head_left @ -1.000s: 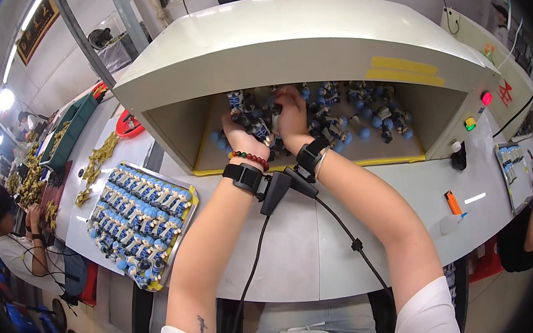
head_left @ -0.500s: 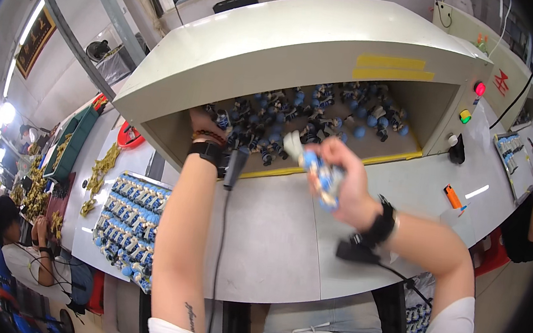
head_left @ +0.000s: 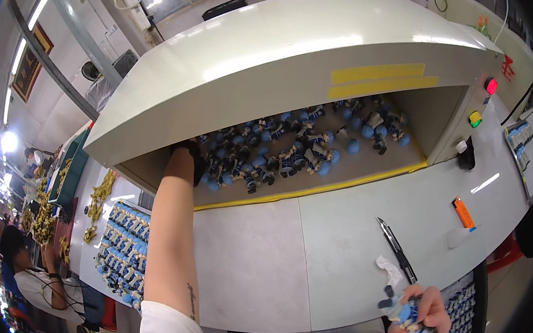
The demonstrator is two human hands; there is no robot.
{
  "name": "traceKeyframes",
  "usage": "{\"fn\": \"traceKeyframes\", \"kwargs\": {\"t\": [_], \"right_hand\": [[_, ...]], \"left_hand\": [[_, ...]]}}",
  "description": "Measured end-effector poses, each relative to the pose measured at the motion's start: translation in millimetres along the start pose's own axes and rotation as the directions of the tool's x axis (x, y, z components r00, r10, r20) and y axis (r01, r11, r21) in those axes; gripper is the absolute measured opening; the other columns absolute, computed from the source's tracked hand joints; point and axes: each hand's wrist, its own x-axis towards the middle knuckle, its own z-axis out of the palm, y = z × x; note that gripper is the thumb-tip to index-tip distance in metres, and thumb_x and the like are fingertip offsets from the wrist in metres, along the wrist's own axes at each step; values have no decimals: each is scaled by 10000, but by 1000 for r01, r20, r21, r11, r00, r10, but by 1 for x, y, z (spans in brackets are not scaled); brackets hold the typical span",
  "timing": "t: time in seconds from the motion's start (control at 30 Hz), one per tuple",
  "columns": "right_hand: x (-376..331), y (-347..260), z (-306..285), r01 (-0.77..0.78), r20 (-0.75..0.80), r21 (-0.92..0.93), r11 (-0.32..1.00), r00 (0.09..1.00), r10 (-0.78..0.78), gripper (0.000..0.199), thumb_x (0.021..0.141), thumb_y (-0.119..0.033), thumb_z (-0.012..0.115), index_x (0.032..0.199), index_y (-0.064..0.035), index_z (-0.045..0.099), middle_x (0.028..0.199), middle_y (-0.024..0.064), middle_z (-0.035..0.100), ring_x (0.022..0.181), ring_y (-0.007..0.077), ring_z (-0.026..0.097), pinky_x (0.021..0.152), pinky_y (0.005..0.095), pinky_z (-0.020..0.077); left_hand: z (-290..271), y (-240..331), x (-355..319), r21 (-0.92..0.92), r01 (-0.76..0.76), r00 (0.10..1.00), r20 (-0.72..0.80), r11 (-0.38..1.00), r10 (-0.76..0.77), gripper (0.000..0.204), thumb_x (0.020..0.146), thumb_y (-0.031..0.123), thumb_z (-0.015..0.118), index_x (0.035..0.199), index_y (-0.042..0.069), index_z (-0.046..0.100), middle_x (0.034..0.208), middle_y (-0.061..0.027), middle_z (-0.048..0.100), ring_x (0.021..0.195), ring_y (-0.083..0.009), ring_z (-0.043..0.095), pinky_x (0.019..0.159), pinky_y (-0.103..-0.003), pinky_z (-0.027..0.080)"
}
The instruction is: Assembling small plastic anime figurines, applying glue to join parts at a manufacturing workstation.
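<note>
My left arm (head_left: 174,222) reaches into the low opening of a cream box-shaped machine (head_left: 278,45). The front panel and shadow hide that hand's fingers. Beside its wrist, many small blue-and-white doll figurines (head_left: 286,162) with round light-blue heads and dark feet lie jumbled on the machine's floor. Near the table's front right edge, my right hand (head_left: 432,308) is closed around a few of the same figurines (head_left: 405,311). A crumpled white scrap (head_left: 390,268) lies just beyond them, next to a black craft knife (head_left: 396,250).
A tray of lined-up figurines (head_left: 123,246) stands left of my arm; another tray (head_left: 463,307) sits low at the right. An orange lighter (head_left: 463,212) lies on the right. Yellow tape (head_left: 315,190) edges the opening. A seated person (head_left: 44,273) works at far left.
My right hand has drawn back from the opening toward the table's front right with the figurines. My left hand has gone deeper into the machine's left side. The view has shifted.
</note>
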Motion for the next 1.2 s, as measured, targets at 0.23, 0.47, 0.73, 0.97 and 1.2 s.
{"fn": "traceKeyframes", "kwargs": {"t": [0.23,0.47,0.73,0.97,1.2], "right_hand": [[-2,3,14,193,-381,231,954,920,-93,121,710,-106,424,723,-25,336,949,173,406,461,307,496,330,335,425],[-7,1,15,196,-369,262,945,925,-90,128,709,-112,424,728,-34,325,952,162,411,443,304,513,318,336,411],[-13,1,6,248,-418,211,945,897,-142,129,713,-116,424,726,-40,321,966,153,409,408,293,507,272,328,365],[-14,4,7,262,-425,223,939,893,-148,136,717,-110,430,728,-33,319,950,152,381,398,288,502,285,331,379],[-13,9,13,271,-421,181,945,890,-175,142,721,-106,433,721,-22,318,935,171,364,382,272,470,320,334,420]], "left_hand": [[2,14,7,120,54,996,57,991,-61,522,854,400,424,1269,86,388,1271,-112,427,1198,-257,362,1014,-352,251],[-1,29,5,207,85,992,71,975,-102,524,854,407,425,1271,92,386,1275,-114,423,1199,-259,360,1014,-356,250],[-4,42,1,307,122,983,95,944,-158,527,853,415,425,1273,99,385,1279,-117,418,1201,-262,358,1015,-359,250],[-2,53,-9,389,153,970,115,908,-213,530,853,423,426,1275,105,383,1283,-119,414,1202,-264,356,1015,-363,250],[7,75,-21,471,185,955,121,863,-271,533,852,430,426,1277,112,382,1287,-122,409,1203,-266,355,1015,-366,249]]}}
